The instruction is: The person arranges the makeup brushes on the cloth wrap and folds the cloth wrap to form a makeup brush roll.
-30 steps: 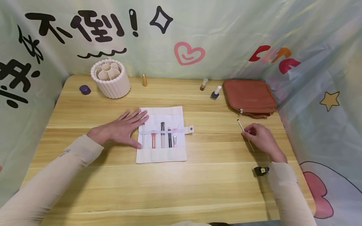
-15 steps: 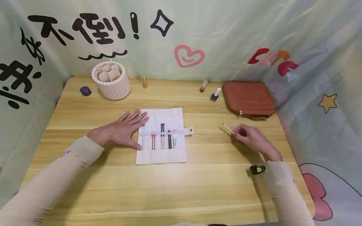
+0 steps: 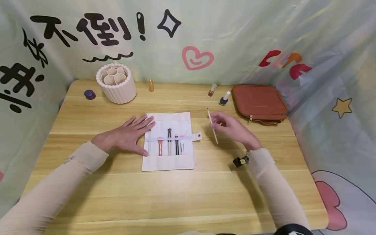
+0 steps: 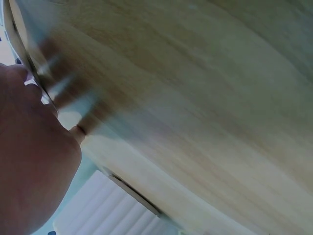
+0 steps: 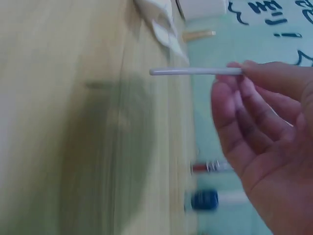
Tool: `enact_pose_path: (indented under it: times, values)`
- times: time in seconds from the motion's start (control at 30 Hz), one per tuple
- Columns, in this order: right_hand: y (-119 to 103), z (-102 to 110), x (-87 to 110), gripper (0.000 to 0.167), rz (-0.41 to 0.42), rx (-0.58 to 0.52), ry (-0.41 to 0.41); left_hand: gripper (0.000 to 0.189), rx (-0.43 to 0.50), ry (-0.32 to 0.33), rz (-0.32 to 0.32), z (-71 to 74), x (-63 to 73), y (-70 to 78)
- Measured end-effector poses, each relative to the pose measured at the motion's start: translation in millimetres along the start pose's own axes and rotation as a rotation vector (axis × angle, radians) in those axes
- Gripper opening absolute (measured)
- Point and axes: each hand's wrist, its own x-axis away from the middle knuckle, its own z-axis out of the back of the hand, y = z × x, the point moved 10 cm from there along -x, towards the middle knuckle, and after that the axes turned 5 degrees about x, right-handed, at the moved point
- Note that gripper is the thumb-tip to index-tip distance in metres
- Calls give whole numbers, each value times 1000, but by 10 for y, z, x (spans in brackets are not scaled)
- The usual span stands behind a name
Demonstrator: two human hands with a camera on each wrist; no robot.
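Note:
An unrolled white cloth brush roll [image 3: 168, 163] lies mid-table with several makeup brushes in its pockets, among them a rose-gold brush [image 3: 160, 147] and a dark-headed brush [image 3: 169, 142]. My left hand [image 3: 126, 135] rests with spread fingers on its left edge. To the right of the roll, my right hand [image 3: 232, 127] pinches a thin white makeup brush [image 3: 213, 129] between thumb and fingers, its dark tip pointing away. In the right wrist view the plain end of this white brush [image 5: 183, 71] shows above the table. The left wrist view shows only part of the left hand [image 4: 36, 152].
Along the back stand a ribbed white holder [image 3: 118, 91], a purple lid-like piece [image 3: 89, 94], a gold tube [image 3: 151, 85], a small brown-based bottle [image 3: 212, 90] and a dark nail polish bottle [image 3: 224, 99]. A brown zip pouch [image 3: 259, 101] lies back right. Printed cloth hangs behind.
My right hand has moved left with the white brush, from below the pouch to near the roll's snap tab. The brush has turned more upright in view. My left hand stays put.

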Motion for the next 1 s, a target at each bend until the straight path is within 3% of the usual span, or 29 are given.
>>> enact_pose_path:
  times: [0.17,0.4,0.63,0.83,1.0]
  values:
    - [-146,-127,-346,40,34,-168,52,132,0,-8,7,-13,-21,-12]
    - [-351,-140,-636,84,100,-187,121,132,3,-3,1,-19,-25,-21]
    - [-455,32,-763,79,130,-231,250,133,-2,1,-2,-20,-22,-37]
    - [-340,-212,-819,80,78,-201,163,132,-3,-2,-2,-23,-21,-43]
    - [-220,-457,-807,79,47,-104,60,132,6,1,-6,-16,-12,-34]
